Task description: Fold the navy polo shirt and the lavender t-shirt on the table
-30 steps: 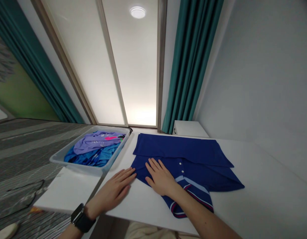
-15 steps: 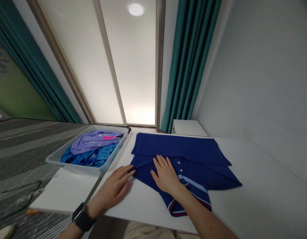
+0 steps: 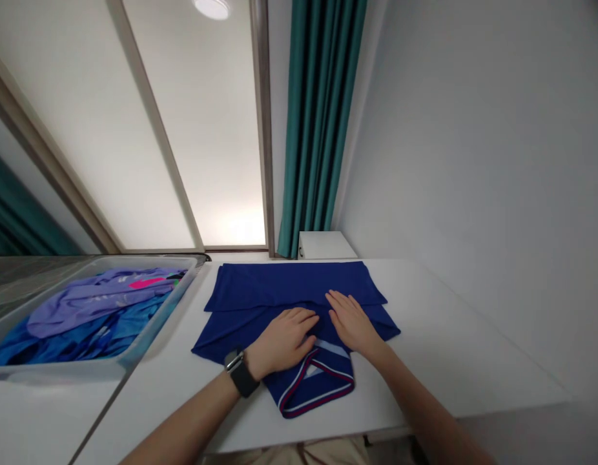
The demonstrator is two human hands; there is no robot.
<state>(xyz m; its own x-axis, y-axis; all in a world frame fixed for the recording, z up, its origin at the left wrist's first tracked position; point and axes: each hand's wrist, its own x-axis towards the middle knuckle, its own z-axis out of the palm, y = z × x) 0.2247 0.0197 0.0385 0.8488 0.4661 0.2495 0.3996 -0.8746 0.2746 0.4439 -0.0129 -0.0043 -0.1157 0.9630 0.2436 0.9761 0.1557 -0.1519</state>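
Navy shirt (image 3: 289, 282): lies on the white table (image 3: 439, 342), mid-scene; far part sits as a wide band across the body.
Bin (image 3: 159, 314): left end, translucent plastic; we see a purple garment (image 3: 86, 300) on top of blue cloth (image 3: 127, 326) inside.
Watch (image 3: 241, 372): dark, on our left wrist.
Left hand (image 3: 282, 339): palm down on the shirt, just far of the collar's left part; wide, fingers extended and close together, thumb apart.
Collar (image 3: 323, 403): near side of the shirt, red and white striped trim.
Curtain (image 3: 313, 129): teal, far side.
Cabinet (image 3: 327, 245): white, far side, by the curtain's foot.
Right hand (image 3: 353, 325): palm down on the shirt's right part; wide, fingers straight, pointing far left.
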